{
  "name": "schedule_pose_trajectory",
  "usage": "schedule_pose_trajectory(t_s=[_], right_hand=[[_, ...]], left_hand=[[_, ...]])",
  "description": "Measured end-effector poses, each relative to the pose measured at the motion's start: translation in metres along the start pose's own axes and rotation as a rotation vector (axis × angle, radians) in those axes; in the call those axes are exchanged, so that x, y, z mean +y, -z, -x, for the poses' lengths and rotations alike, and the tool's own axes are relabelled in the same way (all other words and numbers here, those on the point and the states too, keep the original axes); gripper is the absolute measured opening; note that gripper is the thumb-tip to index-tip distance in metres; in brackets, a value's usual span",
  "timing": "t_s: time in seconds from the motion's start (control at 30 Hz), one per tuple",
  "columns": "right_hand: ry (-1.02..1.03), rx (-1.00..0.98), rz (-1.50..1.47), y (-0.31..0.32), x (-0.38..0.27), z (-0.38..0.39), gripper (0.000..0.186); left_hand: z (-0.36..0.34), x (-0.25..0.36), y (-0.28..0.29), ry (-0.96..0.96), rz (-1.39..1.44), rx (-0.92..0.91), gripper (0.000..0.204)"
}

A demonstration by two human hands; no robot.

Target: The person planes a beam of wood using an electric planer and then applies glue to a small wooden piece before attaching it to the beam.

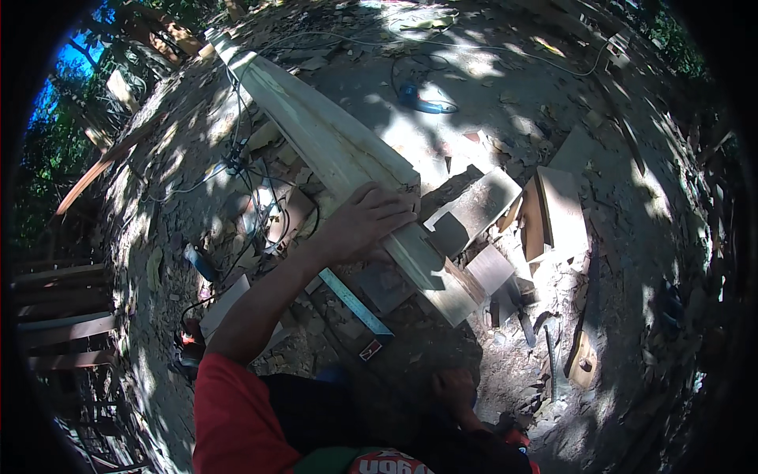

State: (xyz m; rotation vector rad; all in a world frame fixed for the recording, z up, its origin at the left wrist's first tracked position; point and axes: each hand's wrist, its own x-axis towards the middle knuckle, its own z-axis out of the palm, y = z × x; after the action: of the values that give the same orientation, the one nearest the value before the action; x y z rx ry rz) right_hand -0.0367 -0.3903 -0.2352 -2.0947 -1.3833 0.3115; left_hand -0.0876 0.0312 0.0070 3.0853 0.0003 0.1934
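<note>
A long, pale wooden beam [316,130] slants from the far left toward the middle, its wide part stepping down to a narrower end. Across that step lies my left hand [367,221], palm down, its fingers stretched over the wood. My right hand [454,391] is low, near my legs and apart from the beam. Its fingers look curled, and shade hides whether anything is in them. Below the beam, a flat light-blue strip [355,302] rests on the ground beside a small red-and-dark box [370,350].
Wooden blocks [562,209] and offcuts [489,268] lie right of the beam, near a shaped wooden piece with a hole [583,361]. A blue tool [418,99] sits beyond it. Tangled black cables [257,178] spread on the left, above an orange-and-black tool [189,344].
</note>
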Motion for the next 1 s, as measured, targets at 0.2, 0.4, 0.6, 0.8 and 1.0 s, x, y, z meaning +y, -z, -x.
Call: schedule_pose_trajectory(t_s=[0.2,0.4,0.6,0.8,1.0], right_hand=[[0.001,0.001,0.000,0.002,0.000,-0.001,0.014],[-0.014,-0.001,0.000,0.001,-0.002,-0.002,0.013],[-0.019,-0.020,0.017,-0.001,0.000,0.000,0.013],[-0.015,0.001,0.034,-0.002,0.001,0.000,0.014],[-0.013,0.020,0.023,-0.001,0.001,0.000,0.015]], left_hand=[[0.011,0.001,-0.008,0.089,0.017,0.041,0.118],[0.050,-0.031,-0.011,0.331,0.038,0.151,0.133],[0.046,-0.024,-0.010,0.211,0.006,0.128,0.120],[0.008,-0.005,0.002,0.049,-0.053,0.064,0.107],[0.001,-0.015,-0.008,-0.074,-0.039,0.113,0.099]])
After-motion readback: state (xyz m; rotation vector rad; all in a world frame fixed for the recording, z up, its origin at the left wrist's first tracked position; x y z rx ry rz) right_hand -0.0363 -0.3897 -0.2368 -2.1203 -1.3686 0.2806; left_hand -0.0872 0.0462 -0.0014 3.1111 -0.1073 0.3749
